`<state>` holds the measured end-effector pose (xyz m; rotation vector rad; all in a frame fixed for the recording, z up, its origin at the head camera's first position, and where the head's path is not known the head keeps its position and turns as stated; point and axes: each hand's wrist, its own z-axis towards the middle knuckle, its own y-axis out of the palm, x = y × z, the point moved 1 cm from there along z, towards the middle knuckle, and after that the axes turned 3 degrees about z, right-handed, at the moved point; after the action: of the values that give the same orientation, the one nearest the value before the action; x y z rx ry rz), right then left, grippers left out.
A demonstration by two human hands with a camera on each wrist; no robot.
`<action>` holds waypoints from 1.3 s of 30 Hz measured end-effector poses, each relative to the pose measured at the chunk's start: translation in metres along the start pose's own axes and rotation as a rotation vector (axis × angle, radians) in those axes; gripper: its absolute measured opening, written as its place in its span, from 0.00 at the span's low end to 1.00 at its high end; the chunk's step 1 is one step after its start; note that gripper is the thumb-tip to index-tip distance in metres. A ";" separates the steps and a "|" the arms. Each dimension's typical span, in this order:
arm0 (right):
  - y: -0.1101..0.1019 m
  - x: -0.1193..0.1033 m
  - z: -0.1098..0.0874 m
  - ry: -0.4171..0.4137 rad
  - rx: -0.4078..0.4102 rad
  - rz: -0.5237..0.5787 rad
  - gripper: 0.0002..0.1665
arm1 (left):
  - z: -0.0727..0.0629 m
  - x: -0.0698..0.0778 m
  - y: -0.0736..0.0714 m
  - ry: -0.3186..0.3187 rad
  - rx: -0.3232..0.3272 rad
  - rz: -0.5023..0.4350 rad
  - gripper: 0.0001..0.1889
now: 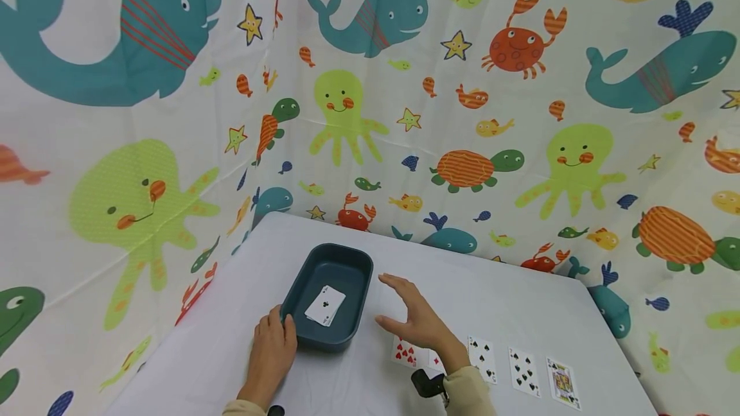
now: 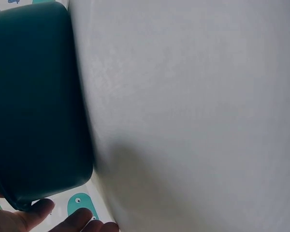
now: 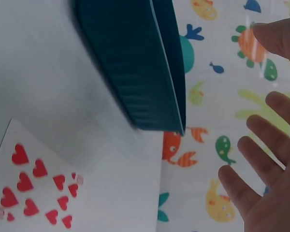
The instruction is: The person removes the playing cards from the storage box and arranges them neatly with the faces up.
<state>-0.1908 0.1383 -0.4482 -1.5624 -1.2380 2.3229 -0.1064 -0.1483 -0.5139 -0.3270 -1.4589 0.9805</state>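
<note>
My left hand (image 1: 270,353) holds the near left corner of a dark teal tub (image 1: 324,343), its fingers at the rim. Part of that hand (image 2: 75,221) shows below the tub's wall (image 2: 38,96) in the left wrist view. Inside the tub lie a few overlapping playing cards (image 1: 321,313), the top one bearing a black club. To the tub's right, my right hand (image 1: 419,316) hovers with fingers spread and nothing in them. Beneath it a hearts card (image 3: 34,183) lies face up, and a diamond card (image 1: 435,361) is partly covered by the wrist.
Further right in the row lie a black-suit card (image 1: 482,358), another black-suit card (image 1: 524,371) and a face card (image 1: 563,382), all face up. A white cloth covers the table (image 1: 358,384). A curtain (image 1: 370,146) printed with sea animals hangs behind and at the left.
</note>
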 end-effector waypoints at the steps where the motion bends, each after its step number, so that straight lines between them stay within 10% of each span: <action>1: 0.002 -0.002 0.002 -0.003 -0.003 0.003 0.46 | 0.000 0.000 0.000 -0.003 -0.002 -0.001 0.25; 39: 0.083 -0.031 0.058 0.013 -0.101 -0.028 0.47 | -0.002 -0.001 0.000 -0.005 0.017 -0.011 0.23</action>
<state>-0.1937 0.0350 -0.4708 -1.5761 -1.3859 2.2624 -0.1048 -0.1483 -0.5152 -0.3044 -1.4549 0.9849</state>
